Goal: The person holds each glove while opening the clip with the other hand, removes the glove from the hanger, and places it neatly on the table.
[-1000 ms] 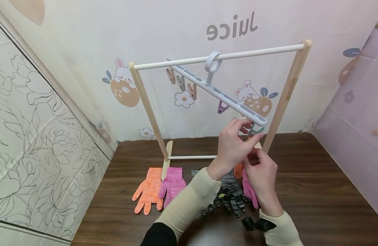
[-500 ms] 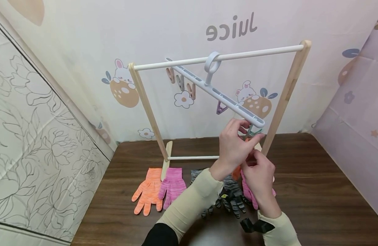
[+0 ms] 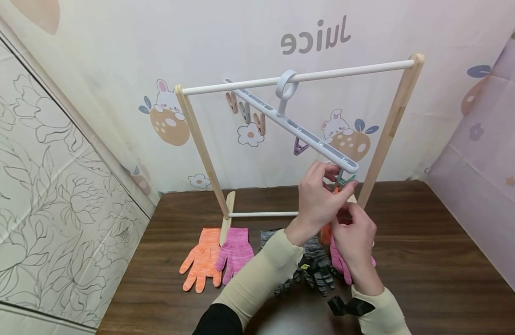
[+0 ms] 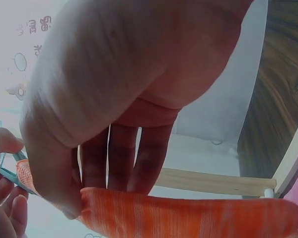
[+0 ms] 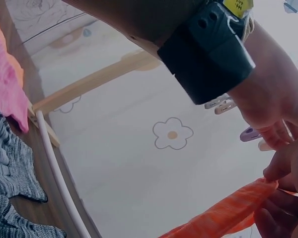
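Note:
A white clip hanger [image 3: 290,128] hangs by its ring from the white rail of a wooden rack [image 3: 391,125]. At its near end my left hand [image 3: 320,197] pinches a teal clip [image 3: 346,178]; the same clip [image 4: 10,174] shows in the left wrist view. My right hand [image 3: 353,235] sits just below and grips an orange glove [image 3: 325,232], holding its cuff up at the clip. The glove [image 4: 188,215] stretches under my left thumb, and the right wrist view shows this orange glove [image 5: 223,213] leading to my right fingers [image 5: 283,198]. My hands hide where cuff and clip meet.
On the brown table [image 3: 429,260] lie an orange glove [image 3: 200,258], a pink glove [image 3: 235,251], grey striped gloves [image 3: 313,267] and another pink glove [image 3: 340,263] partly under my right hand. Several empty clips [image 3: 246,111] hang further along the hanger. Patterned walls close in behind and on both sides.
The hanger has swung slightly to the left on the rail. Both hands stay at the teal clip, shifted only a little.

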`<state>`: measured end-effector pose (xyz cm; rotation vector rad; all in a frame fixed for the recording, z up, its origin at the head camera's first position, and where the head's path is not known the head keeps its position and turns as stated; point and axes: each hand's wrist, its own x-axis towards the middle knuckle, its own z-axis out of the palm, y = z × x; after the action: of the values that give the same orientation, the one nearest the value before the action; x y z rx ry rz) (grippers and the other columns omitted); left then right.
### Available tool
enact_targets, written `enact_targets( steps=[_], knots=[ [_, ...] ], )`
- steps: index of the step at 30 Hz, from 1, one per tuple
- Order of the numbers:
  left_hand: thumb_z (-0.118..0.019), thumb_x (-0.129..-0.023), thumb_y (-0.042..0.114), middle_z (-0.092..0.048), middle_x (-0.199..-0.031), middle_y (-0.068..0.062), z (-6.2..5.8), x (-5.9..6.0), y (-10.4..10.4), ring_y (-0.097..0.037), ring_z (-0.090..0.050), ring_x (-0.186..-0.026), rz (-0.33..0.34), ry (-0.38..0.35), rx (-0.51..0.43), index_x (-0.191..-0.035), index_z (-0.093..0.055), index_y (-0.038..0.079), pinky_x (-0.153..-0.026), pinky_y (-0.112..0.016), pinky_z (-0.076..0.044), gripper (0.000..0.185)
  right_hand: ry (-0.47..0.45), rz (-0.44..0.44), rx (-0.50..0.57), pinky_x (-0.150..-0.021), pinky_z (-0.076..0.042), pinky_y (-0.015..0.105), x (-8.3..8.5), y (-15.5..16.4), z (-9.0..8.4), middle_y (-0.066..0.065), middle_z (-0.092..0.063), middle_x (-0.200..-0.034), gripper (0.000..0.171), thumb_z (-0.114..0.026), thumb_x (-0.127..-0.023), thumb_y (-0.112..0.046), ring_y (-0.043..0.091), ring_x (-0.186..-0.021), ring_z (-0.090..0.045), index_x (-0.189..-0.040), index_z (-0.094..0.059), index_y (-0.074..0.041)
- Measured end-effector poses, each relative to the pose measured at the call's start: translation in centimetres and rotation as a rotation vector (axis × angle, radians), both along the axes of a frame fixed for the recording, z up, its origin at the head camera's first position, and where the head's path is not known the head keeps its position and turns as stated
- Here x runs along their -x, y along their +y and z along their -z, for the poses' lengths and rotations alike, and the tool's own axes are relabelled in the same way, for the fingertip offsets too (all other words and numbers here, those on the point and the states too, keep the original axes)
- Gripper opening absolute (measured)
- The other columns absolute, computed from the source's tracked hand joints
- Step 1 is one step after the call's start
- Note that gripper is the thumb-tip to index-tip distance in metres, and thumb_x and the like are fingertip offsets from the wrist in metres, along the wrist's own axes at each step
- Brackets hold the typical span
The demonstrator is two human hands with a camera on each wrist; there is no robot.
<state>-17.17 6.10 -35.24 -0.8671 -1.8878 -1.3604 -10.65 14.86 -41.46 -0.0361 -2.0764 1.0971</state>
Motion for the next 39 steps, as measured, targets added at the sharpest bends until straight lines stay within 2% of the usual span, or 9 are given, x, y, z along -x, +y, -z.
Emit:
enact_targets(
  steps=[3,9,14,18,21,28,39],
  knots=[
    [-0.084,-0.081,0.018,-0.059,-0.093,-0.003,0.0,0.0,0.0,-0.007,-0.057,-0.081,0.013,0.003,-0.008,-0.104,-0.061,0.006,-0.062,-0.011,-0.049,0.035,0.005,0.000,0.015,-0.071,-0.042,0.004,0.2,0.0,0.1,0.012,-0.067,-0.088,0.016,-0.075,-0.084,-0.002,0.026,-0.074,-0.066,-0.098,-0.067,0.000],
    [-0.083,-0.081,0.018,-0.060,-0.091,-0.002,0.0,-0.1,-0.1,-0.006,-0.058,-0.080,-0.016,0.018,0.007,-0.099,-0.061,0.006,-0.061,-0.011,-0.049,0.031,0.028,0.014,0.057,-0.071,-0.044,0.004,0.4,0.0,0.0,0.013,-0.066,-0.093,0.022,-0.076,-0.083,-0.002,0.023,-0.079,-0.065,-0.104,-0.067,0.002],
    [-0.084,-0.080,0.018,-0.060,-0.090,-0.001,-0.1,-0.1,-0.1,-0.004,-0.056,-0.080,-0.019,0.033,-0.011,-0.098,-0.061,0.006,-0.060,-0.010,-0.048,0.032,0.078,0.053,0.082,-0.069,-0.045,0.006,0.5,0.2,-0.3,0.011,-0.068,-0.091,0.018,-0.074,-0.087,-0.006,0.013,-0.078,-0.063,-0.102,-0.069,0.002],
    [-0.084,-0.080,0.018,-0.059,-0.091,-0.001,0.0,-0.1,-0.1,-0.002,-0.054,-0.081,-0.010,0.040,-0.020,-0.098,-0.061,0.006,-0.059,-0.013,-0.050,0.032,0.098,0.090,0.068,-0.070,-0.045,0.006,0.6,0.7,-0.2,0.012,-0.069,-0.090,0.016,-0.072,-0.090,-0.009,0.011,-0.078,-0.061,-0.100,-0.071,0.002],
    [-0.083,-0.080,0.018,-0.060,-0.091,0.000,0.0,-0.1,-0.2,-0.003,-0.053,-0.080,-0.007,0.047,-0.021,-0.098,-0.061,0.006,-0.058,-0.015,-0.051,0.031,0.095,0.102,0.056,-0.071,-0.044,0.006,0.6,0.9,0.0,0.014,-0.069,-0.092,0.016,-0.071,-0.091,-0.009,0.013,-0.079,-0.061,-0.101,-0.071,0.003],
    [-0.082,-0.081,0.017,-0.060,-0.090,0.000,0.1,-0.2,-0.3,-0.005,-0.054,-0.079,0.015,0.055,-0.030,-0.097,-0.061,0.006,-0.058,-0.015,-0.051,0.029,0.064,0.105,0.082,-0.071,-0.044,0.006,0.3,1.2,-0.2,0.014,-0.071,-0.092,0.019,-0.071,-0.092,-0.013,-0.002,-0.081,-0.056,-0.103,-0.071,0.002],
    [-0.080,-0.083,0.013,-0.061,-0.089,-0.004,0.0,-0.3,-0.5,-0.013,-0.055,-0.073,0.043,0.085,-0.038,-0.097,-0.064,0.003,-0.055,-0.017,-0.050,0.023,0.075,0.087,0.082,-0.071,-0.044,0.005,0.1,1.3,-0.3,0.014,-0.071,-0.091,0.020,-0.072,-0.092,-0.014,-0.006,-0.080,-0.055,-0.101,-0.071,0.003]
  ],
)
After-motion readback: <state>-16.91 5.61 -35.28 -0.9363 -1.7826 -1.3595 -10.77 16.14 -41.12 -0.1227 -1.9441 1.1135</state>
